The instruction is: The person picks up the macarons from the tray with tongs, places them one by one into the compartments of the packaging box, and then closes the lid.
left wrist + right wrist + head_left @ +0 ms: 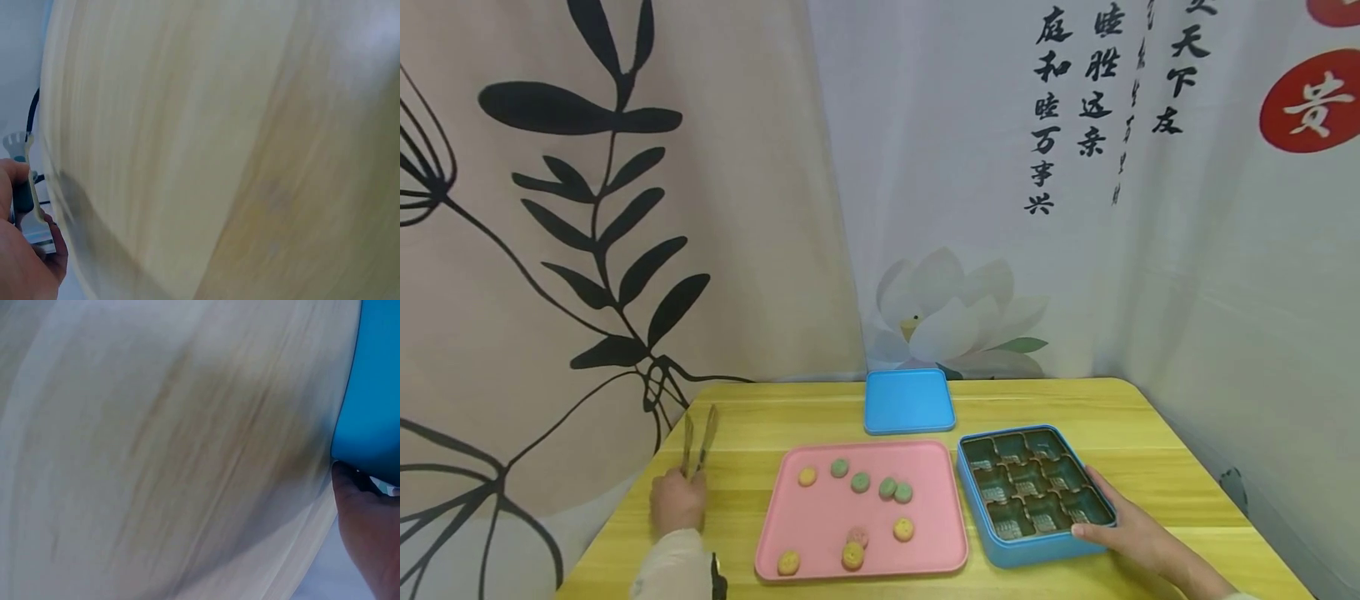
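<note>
In the head view, the left grip [677, 500] is curled around the tongs [708, 437], and the right grip [1131, 525] holds the blue box [1045, 548], maybe to steady it, beside the pink tray [805, 517] of round treats [860, 482] on the counter [760, 417]. The left wrist view shows the tongs in that grip; the right wrist view shows the other touching the box.

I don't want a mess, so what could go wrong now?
The tongs in the left hand might squash the small round pieces on the pink tray. Two green pieces sit close, so grabbing one could bump another. The blue box could slide if the right hand on its corner pushes.
</note>
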`<action>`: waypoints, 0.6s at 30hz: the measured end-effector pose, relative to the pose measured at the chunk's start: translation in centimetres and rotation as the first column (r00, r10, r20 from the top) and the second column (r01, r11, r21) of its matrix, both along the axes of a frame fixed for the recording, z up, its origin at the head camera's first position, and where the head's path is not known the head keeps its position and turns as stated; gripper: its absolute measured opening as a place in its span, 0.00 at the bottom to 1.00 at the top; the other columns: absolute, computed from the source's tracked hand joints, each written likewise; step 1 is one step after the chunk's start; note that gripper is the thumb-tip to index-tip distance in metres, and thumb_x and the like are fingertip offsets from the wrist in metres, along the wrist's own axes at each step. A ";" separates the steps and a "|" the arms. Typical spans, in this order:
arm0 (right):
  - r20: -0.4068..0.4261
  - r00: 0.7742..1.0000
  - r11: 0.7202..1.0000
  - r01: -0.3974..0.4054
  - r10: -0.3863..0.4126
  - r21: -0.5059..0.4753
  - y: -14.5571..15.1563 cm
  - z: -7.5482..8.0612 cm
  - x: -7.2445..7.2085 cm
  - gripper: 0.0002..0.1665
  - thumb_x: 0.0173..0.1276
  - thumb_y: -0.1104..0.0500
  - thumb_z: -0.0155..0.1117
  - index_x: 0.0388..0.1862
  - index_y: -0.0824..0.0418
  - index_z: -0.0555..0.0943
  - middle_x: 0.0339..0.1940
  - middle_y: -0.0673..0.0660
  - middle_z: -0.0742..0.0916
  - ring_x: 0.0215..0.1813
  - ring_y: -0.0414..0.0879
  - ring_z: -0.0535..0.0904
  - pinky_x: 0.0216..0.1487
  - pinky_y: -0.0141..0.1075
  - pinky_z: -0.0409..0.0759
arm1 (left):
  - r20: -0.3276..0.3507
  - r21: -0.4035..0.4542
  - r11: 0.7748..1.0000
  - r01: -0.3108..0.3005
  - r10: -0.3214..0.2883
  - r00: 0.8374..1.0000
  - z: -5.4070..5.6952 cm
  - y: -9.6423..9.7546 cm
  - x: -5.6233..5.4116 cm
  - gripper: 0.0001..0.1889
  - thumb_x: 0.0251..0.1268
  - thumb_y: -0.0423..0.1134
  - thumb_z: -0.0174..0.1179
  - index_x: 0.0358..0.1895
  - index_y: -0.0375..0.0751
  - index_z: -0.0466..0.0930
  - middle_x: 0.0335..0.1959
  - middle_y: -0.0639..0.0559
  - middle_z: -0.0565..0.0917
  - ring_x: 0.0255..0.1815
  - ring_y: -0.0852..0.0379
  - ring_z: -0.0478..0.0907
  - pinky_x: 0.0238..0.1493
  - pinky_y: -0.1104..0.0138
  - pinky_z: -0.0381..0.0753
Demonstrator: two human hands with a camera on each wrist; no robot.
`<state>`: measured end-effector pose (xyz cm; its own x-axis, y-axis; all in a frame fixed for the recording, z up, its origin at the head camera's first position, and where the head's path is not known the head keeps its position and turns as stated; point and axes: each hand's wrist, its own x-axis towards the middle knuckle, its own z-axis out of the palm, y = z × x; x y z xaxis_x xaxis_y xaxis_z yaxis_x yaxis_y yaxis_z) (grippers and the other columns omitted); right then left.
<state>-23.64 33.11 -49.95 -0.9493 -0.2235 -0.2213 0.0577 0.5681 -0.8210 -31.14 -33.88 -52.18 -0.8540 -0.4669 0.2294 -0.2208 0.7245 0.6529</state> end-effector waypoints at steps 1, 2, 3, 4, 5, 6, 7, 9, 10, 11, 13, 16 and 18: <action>0.005 1.000 1.000 0.000 0.000 -0.007 0.0 0.0 0.0 0.59 0.72 0.48 0.63 0.80 0.66 0.32 0.76 0.79 0.41 0.72 0.80 0.40 0.60 0.71 0.59 | -0.008 -0.012 1.000 0.009 -0.009 1.000 0.1 -0.2 0.0 0.22 0.70 0.38 0.48 0.49 0.15 0.72 0.41 0.20 0.72 0.43 0.24 0.73 0.42 0.39 0.71; 0.008 1.000 1.000 0.001 -0.001 -0.008 0.0 0.0 -0.1 0.59 0.72 0.48 0.63 0.80 0.66 0.32 0.76 0.79 0.41 0.72 0.80 0.39 0.60 0.71 0.59 | -0.019 -0.024 1.000 0.019 -0.019 1.000 0.3 -0.4 0.1 0.20 0.70 0.38 0.48 0.47 0.16 0.73 0.39 0.21 0.73 0.41 0.24 0.73 0.41 0.39 0.71; 0.009 1.000 1.000 0.001 -0.001 -0.006 0.0 -0.1 -0.1 0.60 0.72 0.48 0.63 0.80 0.66 0.32 0.76 0.79 0.41 0.72 0.80 0.41 0.60 0.71 0.59 | -0.031 -0.035 0.999 0.030 -0.031 0.999 0.4 -0.6 0.1 0.19 0.70 0.37 0.48 0.45 0.17 0.74 0.37 0.22 0.73 0.39 0.26 0.74 0.39 0.40 0.72; 0.007 1.000 1.000 0.004 -0.004 0.000 0.0 -0.1 -0.1 0.60 0.72 0.48 0.64 0.80 0.66 0.32 0.76 0.79 0.41 0.72 0.80 0.43 0.60 0.71 0.60 | -0.031 -0.040 0.998 0.041 -0.042 0.999 0.6 -0.8 0.0 0.17 0.70 0.37 0.48 0.41 0.19 0.74 0.34 0.25 0.74 0.35 0.29 0.75 0.36 0.42 0.72; 0.004 1.000 1.000 0.007 -0.007 0.007 0.1 -0.1 -0.1 0.60 0.71 0.48 0.64 0.80 0.66 0.32 0.75 0.80 0.42 0.72 0.80 0.45 0.59 0.70 0.61 | -0.039 -0.053 0.997 0.049 -0.051 0.998 0.7 -0.9 0.0 0.15 0.70 0.37 0.49 0.37 0.22 0.75 0.31 0.28 0.75 0.32 0.33 0.75 0.33 0.44 0.73; 0.002 1.000 1.000 0.008 -0.008 0.012 0.1 -0.1 -0.1 0.60 0.71 0.48 0.64 0.80 0.66 0.33 0.75 0.80 0.42 0.71 0.80 0.47 0.59 0.70 0.62 | -0.042 -0.066 0.996 0.058 -0.061 0.997 0.9 -1.1 -0.1 0.14 0.70 0.37 0.50 0.33 0.25 0.74 0.27 0.32 0.75 0.28 0.37 0.74 0.29 0.47 0.73; -0.001 1.000 1.000 0.009 -0.009 0.015 0.1 -0.2 -0.1 0.60 0.71 0.48 0.64 0.80 0.66 0.33 0.75 0.80 0.42 0.71 0.80 0.50 0.59 0.69 0.63 | -0.040 -0.078 0.995 0.068 -0.072 0.997 1.0 -1.3 -0.2 0.13 0.70 0.36 0.50 0.30 0.28 0.73 0.24 0.36 0.74 0.25 0.40 0.73 0.26 0.50 0.72; -0.006 1.000 1.000 0.010 -0.009 0.025 0.1 -0.2 -0.1 0.60 0.71 0.47 0.64 0.80 0.65 0.33 0.75 0.80 0.42 0.70 0.80 0.54 0.58 0.69 0.64 | -0.036 -0.092 0.991 0.092 -0.096 0.995 1.3 -1.6 -0.3 0.13 0.70 0.37 0.50 0.27 0.31 0.70 0.20 0.41 0.72 0.22 0.44 0.69 0.23 0.54 0.69; -0.007 1.000 1.000 0.010 -0.010 0.023 0.0 -0.2 -0.1 0.60 0.71 0.47 0.64 0.80 0.65 0.33 0.75 0.80 0.42 0.70 0.80 0.54 0.58 0.69 0.64 | -0.034 -0.100 0.989 0.105 -0.109 0.993 1.4 -1.7 -0.3 0.13 0.70 0.37 0.51 0.27 0.31 0.71 0.20 0.42 0.72 0.22 0.45 0.68 0.23 0.55 0.68; -0.007 1.000 1.000 0.010 -0.010 0.023 0.0 -0.2 -0.1 0.60 0.71 0.47 0.64 0.80 0.65 0.33 0.75 0.80 0.42 0.70 0.80 0.53 0.58 0.69 0.64 | -0.038 -0.113 0.986 0.119 -0.124 0.992 1.4 -1.8 -0.4 0.13 0.70 0.37 0.51 0.29 0.30 0.72 0.20 0.42 0.72 0.22 0.46 0.69 0.23 0.55 0.68; -0.008 1.000 1.000 0.010 -0.010 0.023 0.0 -0.2 -0.1 0.60 0.71 0.47 0.64 0.80 0.65 0.33 0.75 0.80 0.42 0.70 0.80 0.53 0.58 0.69 0.64 | -0.036 -0.132 0.980 0.147 -0.152 0.988 1.6 -2.0 -0.6 0.14 0.71 0.38 0.52 0.35 0.25 0.75 0.23 0.41 0.74 0.24 0.46 0.70 0.25 0.56 0.69; -0.008 1.000 1.000 0.011 -0.011 0.017 0.0 -0.2 0.0 0.61 0.71 0.48 0.65 0.80 0.65 0.33 0.75 0.80 0.42 0.70 0.81 0.51 0.58 0.69 0.64 | -0.019 -0.134 0.974 0.182 -0.186 0.982 1.9 -1.9 -0.7 0.16 0.72 0.39 0.52 0.43 0.24 0.76 0.26 0.38 0.75 0.25 0.45 0.71 0.25 0.56 0.70; -0.010 1.000 1.000 0.012 -0.012 0.019 0.0 -0.3 0.0 0.61 0.71 0.48 0.65 0.80 0.65 0.33 0.75 0.80 0.42 0.71 0.81 0.50 0.58 0.69 0.64 | -0.016 -0.138 0.969 0.205 -0.209 0.978 2.3 -1.8 -0.8 0.17 0.72 0.40 0.52 0.47 0.24 0.76 0.29 0.38 0.75 0.27 0.45 0.71 0.26 0.56 0.70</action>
<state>-23.67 33.11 -50.24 -0.9540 -0.2082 -0.2156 0.0559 0.5829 -0.8106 -31.98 -35.68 -49.90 -0.9206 -0.2437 0.3053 -0.0384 0.8342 0.5501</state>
